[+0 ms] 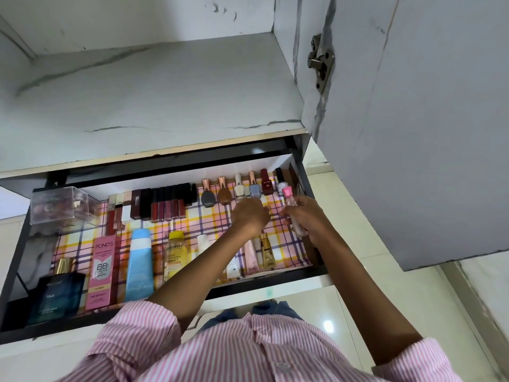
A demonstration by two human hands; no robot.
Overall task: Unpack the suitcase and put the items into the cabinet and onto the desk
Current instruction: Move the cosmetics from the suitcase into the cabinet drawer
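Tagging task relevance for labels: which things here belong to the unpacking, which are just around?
Job: right hand gripping pink-capped bottle; left hand by nail polish row; open drawer.
Bystanders: cabinet door, hinge, floor.

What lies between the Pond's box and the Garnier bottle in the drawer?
A blue tube lies there, between the Pond's box and the Garnier bottle, as the head view shows.

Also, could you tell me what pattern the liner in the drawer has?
The liner is plaid: pink, yellow and white with dark lines; head view shows it.
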